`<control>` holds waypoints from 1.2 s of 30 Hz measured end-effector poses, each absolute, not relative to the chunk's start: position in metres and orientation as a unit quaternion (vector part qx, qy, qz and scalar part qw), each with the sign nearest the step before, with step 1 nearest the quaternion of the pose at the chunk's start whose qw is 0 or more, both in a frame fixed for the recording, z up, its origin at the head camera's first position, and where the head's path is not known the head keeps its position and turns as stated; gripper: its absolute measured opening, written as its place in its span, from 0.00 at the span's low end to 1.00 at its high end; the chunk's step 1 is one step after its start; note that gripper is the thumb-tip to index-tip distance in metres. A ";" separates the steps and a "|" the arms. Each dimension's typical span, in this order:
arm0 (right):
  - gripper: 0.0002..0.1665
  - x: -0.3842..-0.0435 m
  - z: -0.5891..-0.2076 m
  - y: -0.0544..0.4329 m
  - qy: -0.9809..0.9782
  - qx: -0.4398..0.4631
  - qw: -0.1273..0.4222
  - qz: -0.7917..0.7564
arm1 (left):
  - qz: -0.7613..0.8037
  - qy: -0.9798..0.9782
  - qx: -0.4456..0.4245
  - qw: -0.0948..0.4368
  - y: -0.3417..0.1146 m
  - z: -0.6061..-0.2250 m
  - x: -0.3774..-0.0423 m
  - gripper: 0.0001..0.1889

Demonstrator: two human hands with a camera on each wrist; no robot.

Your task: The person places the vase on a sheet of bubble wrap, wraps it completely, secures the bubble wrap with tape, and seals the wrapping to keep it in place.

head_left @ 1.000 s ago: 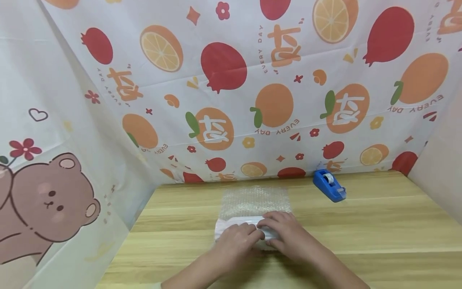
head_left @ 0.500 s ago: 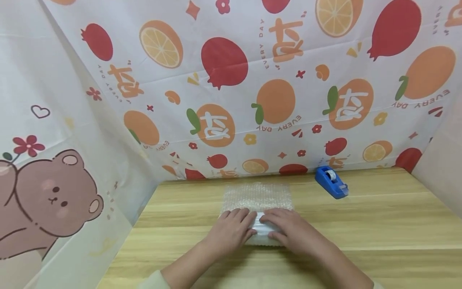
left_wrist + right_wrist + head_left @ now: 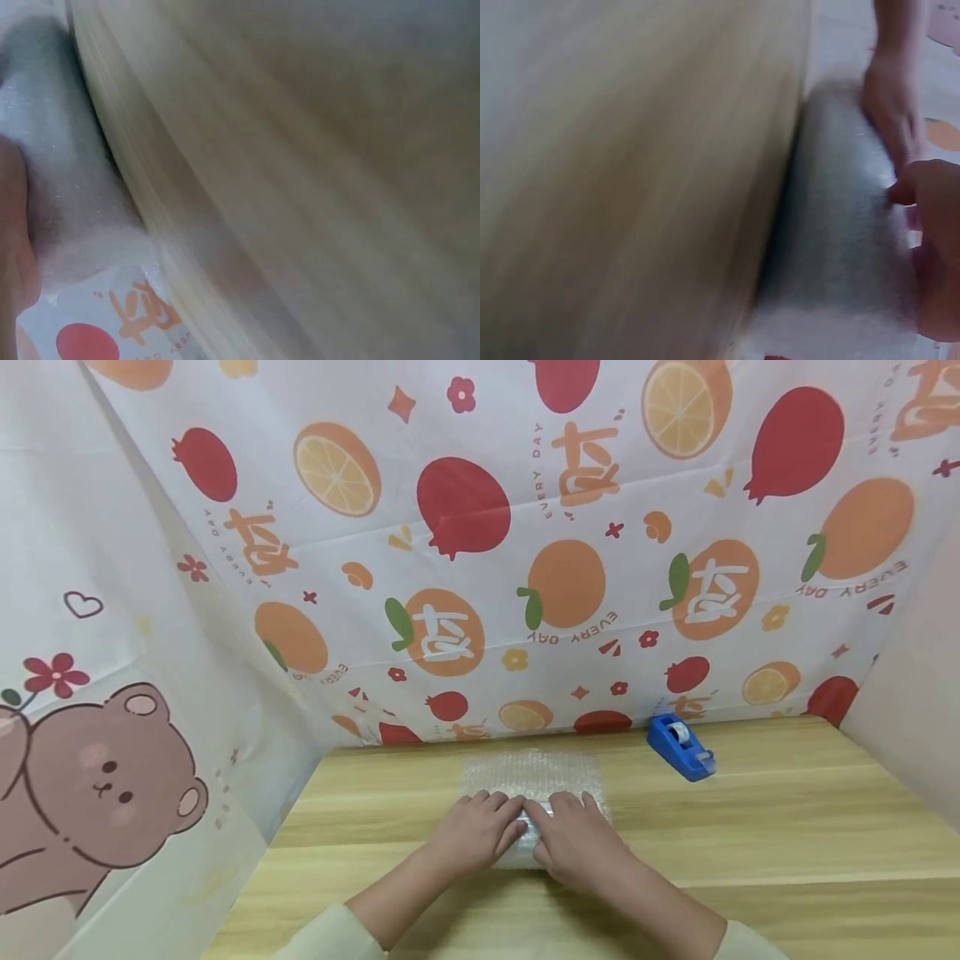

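A roll of clear bubble wrap (image 3: 517, 853) lies crosswise on the wooden table, bundled round something pale. Behind it the flat remainder of the bubble wrap sheet (image 3: 532, 768) stretches toward the back wall. My left hand (image 3: 471, 837) grips the roll's left part, fingers over the top and thumb on the near side. Beside it my right hand (image 3: 581, 845) holds the right part, its index finger close to the left one. In the right wrist view the roll (image 3: 832, 217) looks thick and blurred, with the right hand (image 3: 939, 247) along its side. Whatever is inside stays hidden.
A blue tape dispenser (image 3: 681, 747) stands at the back right of the table (image 3: 750, 827). Fruit-printed cloth (image 3: 570, 585) hangs behind the table's back edge. A cloth with a bear (image 3: 112, 777) hangs at the left.
A glossy white surface showed between the hands earlier; clear bubble wrap now covers it. Both hands have shifted along the roll, and the right has come left toward the other hand.
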State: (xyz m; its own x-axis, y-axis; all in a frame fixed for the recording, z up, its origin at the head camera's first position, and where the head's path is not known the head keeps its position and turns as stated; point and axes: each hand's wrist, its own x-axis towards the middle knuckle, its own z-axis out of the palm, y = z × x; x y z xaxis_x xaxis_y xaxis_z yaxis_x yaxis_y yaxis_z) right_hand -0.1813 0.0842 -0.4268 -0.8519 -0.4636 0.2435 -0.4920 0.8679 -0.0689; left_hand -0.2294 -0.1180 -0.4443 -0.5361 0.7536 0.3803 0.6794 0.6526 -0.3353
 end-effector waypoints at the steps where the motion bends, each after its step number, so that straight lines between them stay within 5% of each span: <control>1: 0.30 -0.184 -0.429 0.083 -0.960 0.250 0.109 0.065 | 0.068 -0.877 -0.407 0.248 -0.119 -0.445 -0.231 0.22; 8: 0.28 -0.206 -0.439 0.085 -0.963 0.244 0.093 0.072 | -0.005 -0.909 -0.376 0.181 -0.116 -0.446 -0.244 0.23; 26: 0.42 -0.271 -0.426 0.090 -0.967 0.156 -0.081 0.185 | -0.137 -0.967 -0.206 -0.063 -0.106 -0.427 -0.290 0.36; 36: 0.49 -0.296 -0.421 0.099 -0.946 0.127 -0.158 0.254 | -0.191 -0.961 -0.155 -0.129 -0.104 -0.423 -0.306 0.35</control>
State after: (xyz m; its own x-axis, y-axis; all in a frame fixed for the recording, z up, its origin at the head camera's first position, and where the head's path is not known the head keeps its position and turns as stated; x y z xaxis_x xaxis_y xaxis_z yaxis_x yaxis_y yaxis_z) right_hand -0.2957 0.0985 -0.4210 -0.9183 -0.3194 -0.2338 -0.1595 0.8392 -0.5199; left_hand -0.3059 -0.1044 -0.4233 -0.9186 0.3468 -0.1894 0.2479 0.8790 0.4073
